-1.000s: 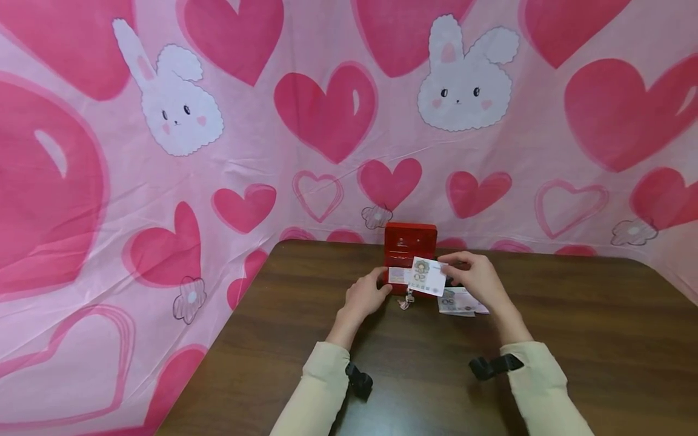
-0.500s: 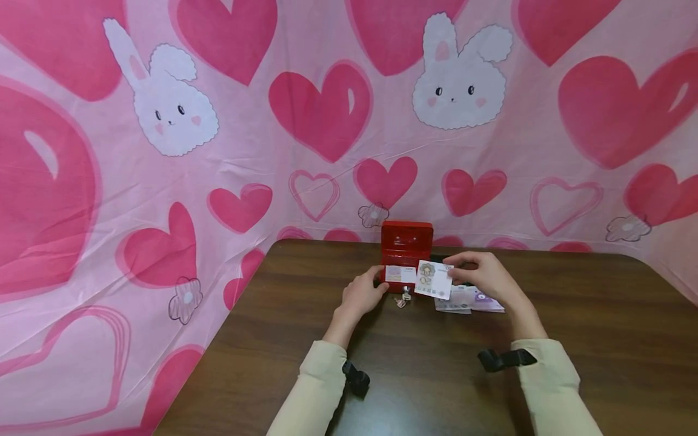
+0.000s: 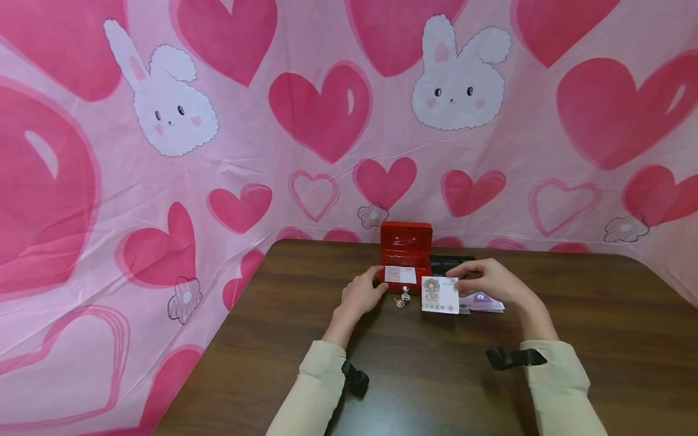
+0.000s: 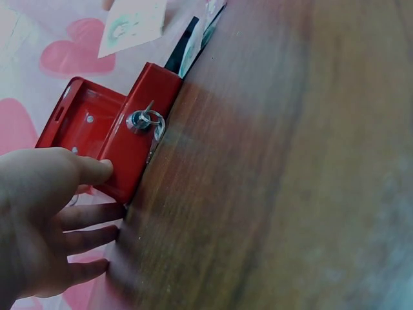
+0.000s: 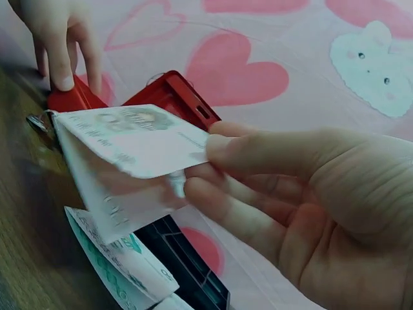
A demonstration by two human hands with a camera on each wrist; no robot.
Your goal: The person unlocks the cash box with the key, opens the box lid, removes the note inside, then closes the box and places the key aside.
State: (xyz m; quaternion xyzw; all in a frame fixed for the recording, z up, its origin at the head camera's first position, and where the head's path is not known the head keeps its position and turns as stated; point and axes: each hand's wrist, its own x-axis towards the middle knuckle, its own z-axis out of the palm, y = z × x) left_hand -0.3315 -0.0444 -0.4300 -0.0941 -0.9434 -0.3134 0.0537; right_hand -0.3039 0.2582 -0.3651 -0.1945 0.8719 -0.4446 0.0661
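A red metal box (image 3: pixel 406 233) stands with its lid raised, and a banknote (image 3: pixel 400 275) lies in it. Keys (image 4: pixel 157 124) hang from the lock on its front. My left hand (image 3: pixel 360 297) grips the box's left end; in the left wrist view its thumb lies on the red front, the fingers spread beside it. My right hand (image 3: pixel 493 284) pinches a folded banknote (image 3: pixel 440 295) at its right edge, in front and to the right of the box. The right wrist view shows this note (image 5: pixel 139 139) partly unfolded between thumb and fingers.
More banknotes (image 3: pixel 482 303) lie on the wooden table (image 3: pixel 425 375) beneath the right hand. A black tray-like object (image 3: pixel 448 262) sits just right of the box. A pink cloth with hearts and rabbits hangs behind the table.
My right hand has moved right and toward me with the folded note, away from the box. More of the black object shows. The left hand has stayed on the box.
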